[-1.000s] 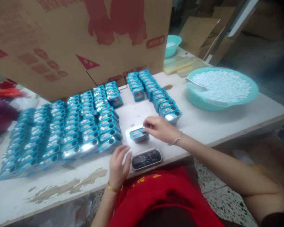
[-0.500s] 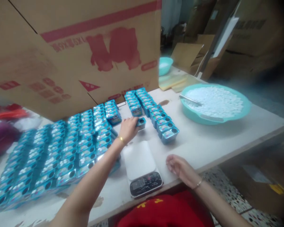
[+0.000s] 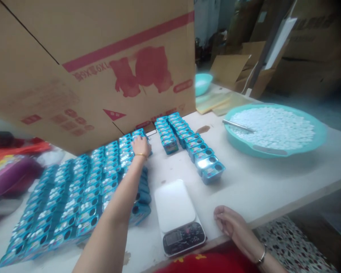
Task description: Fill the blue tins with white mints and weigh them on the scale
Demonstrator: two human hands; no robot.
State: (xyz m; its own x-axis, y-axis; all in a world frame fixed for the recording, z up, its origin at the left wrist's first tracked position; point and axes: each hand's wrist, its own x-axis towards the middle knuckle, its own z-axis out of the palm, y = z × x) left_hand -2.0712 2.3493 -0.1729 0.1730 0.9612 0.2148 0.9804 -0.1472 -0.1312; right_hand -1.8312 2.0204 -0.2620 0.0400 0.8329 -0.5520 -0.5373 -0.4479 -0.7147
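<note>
My left hand (image 3: 141, 147) reaches out to the front end of a short column of small blue boxes (image 3: 138, 132). Its fingers are closed on a blue box, mostly hidden under the hand. Below and left of it stand long tight rows of the same boxes (image 3: 89, 203), many with white pieces showing on top. My right hand (image 3: 230, 222) rests at the table's front edge, fingers loosely curled with nothing visible in them. Just left of it lies a white digital scale (image 3: 175, 206) with a black panel and a bare plate.
Two more columns of blue boxes (image 3: 200, 151) run toward the back, right of the scale. A wide turquoise basin (image 3: 244, 149) holds white pellets and a metal-handled scoop (image 3: 238, 126). A large carton (image 3: 102, 94) walls off the back. A smaller turquoise bowl (image 3: 202, 85) stands behind.
My left hand has carried the blue box from above the scale leftward and back to the short column. The right hand stays curled beside the scale. The view has shifted slightly.
</note>
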